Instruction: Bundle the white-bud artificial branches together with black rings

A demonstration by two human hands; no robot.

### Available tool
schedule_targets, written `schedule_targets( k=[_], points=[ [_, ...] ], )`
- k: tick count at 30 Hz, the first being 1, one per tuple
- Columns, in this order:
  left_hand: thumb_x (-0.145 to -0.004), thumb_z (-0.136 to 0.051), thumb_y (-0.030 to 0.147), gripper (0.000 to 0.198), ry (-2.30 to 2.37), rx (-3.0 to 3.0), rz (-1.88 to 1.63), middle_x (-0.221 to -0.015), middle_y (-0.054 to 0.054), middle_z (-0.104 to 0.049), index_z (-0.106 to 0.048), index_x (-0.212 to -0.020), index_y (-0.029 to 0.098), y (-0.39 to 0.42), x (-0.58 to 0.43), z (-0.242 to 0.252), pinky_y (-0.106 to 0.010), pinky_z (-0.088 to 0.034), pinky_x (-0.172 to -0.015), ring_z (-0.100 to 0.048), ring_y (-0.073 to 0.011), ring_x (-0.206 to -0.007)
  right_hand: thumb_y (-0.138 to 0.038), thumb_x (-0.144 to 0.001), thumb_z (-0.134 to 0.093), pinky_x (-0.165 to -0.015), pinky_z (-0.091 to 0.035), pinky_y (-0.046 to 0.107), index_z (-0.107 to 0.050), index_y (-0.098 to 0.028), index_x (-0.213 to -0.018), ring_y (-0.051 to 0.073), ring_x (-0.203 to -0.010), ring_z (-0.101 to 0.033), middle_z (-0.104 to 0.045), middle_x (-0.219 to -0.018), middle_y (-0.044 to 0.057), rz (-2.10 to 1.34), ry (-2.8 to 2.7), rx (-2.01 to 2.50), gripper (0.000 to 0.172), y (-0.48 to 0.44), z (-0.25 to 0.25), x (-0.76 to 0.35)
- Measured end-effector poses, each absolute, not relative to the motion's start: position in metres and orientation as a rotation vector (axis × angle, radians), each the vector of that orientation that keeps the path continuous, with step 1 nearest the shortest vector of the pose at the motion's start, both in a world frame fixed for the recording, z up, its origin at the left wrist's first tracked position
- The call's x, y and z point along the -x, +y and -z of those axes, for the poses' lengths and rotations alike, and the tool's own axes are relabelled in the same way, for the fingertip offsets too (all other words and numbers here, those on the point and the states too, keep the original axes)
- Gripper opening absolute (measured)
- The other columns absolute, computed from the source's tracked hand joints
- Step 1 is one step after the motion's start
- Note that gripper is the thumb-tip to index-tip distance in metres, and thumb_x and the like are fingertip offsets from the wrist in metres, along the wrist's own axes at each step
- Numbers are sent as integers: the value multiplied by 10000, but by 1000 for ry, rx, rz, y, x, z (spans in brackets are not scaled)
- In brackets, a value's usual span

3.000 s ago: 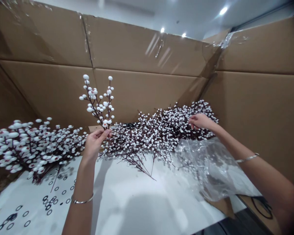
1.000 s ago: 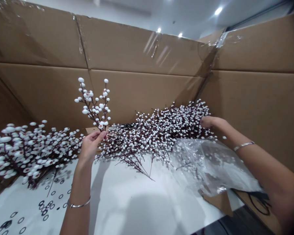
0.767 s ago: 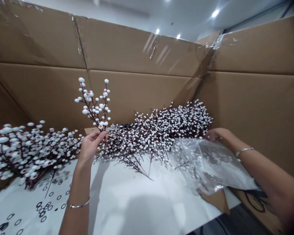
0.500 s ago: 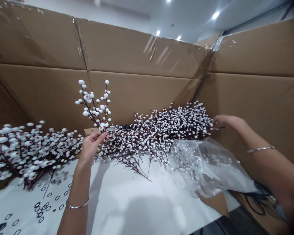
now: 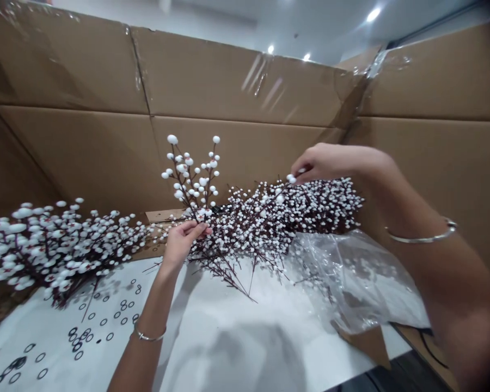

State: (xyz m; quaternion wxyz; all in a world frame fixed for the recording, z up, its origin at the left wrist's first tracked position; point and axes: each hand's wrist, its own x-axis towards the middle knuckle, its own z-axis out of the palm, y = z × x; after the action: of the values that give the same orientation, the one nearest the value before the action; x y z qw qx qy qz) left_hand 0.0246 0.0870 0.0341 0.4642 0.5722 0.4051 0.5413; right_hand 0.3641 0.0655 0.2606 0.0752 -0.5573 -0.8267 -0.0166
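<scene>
Our left hand [image 5: 182, 242] pinches a berry branch [image 5: 196, 186] between thumb and fingers, upright in front of the cardboard wall [image 5: 237, 155]. Our right hand [image 5: 330, 161] has its fingers closed on the tip of a second twig [image 5: 280, 199] — over the long heap [image 5: 245, 223] of white-berried stems. We see a clear bag [image 5: 359, 272] below that hand, and a thick bunch [image 5: 57, 245] at the left, near small black rings [image 5: 78, 355] scattered on the white table [image 5: 228, 340].
</scene>
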Motion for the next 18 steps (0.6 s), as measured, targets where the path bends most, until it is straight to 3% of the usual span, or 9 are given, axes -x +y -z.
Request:
schedule_targets(
  k=[3, 6, 18],
  points=[
    [-742, -753, 471, 352, 999, -1421, -1329, -862, -114, -777, -728, -831, 132, 87, -32, -32, -310, -522, -787, -708, -232, -860, -372, -780, -641, -700, -433, 338, -767, -239, -850, 180, -692, -614, -737, -801, 24, 5, -2747, 1558, 197, 73, -253, -321],
    [-746, -750, 478, 349, 951, -1438, -1272, -863, -119, -776, -708, -798, 135, 86, -33, -31, -324, -530, -799, -717, -236, -853, -406, -791, -635, -685, -424, 320, -774, -224, -898, 178, -720, -620, -733, -816, 27, 35, -2783, 1535, 252, 81, -247, -293],
    [-624, -834, 512, 419, 834, -1293, -1168, -770, -94, -739, -661, -723, 144, 82, -36, -38, -327, -547, -724, -705, -204, -723, -308, -791, -673, -652, -383, 326, -795, -299, -928, 205, -799, -620, -736, -864, 19, 384, -2531, 1616, 183, 88, -246, -259]
  ],
)
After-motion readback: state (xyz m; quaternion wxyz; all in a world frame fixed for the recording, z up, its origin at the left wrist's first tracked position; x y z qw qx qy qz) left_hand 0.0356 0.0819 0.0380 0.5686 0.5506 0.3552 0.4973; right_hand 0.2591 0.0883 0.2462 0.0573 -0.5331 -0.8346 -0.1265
